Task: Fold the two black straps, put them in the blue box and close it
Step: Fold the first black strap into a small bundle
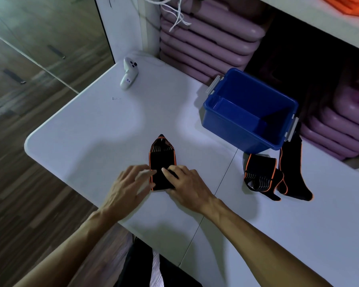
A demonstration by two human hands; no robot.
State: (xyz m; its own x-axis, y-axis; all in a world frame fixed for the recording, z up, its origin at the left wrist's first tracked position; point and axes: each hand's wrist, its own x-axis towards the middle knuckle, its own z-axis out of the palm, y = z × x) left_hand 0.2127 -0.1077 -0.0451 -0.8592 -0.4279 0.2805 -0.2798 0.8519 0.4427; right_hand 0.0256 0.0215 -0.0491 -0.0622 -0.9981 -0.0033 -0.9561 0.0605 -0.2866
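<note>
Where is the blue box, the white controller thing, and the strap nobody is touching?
Open blue plastic box (226,119): head view, on its near outer wall.
White handheld controller (128,74): head view, on its body.
Untouched black strap with orange edging (261,168): head view, on its wide folded-over part.

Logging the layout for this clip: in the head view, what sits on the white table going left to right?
White controller → left hand → strap being folded → right hand → blue box, open → loose second strap in front of the box's right part.
</note>
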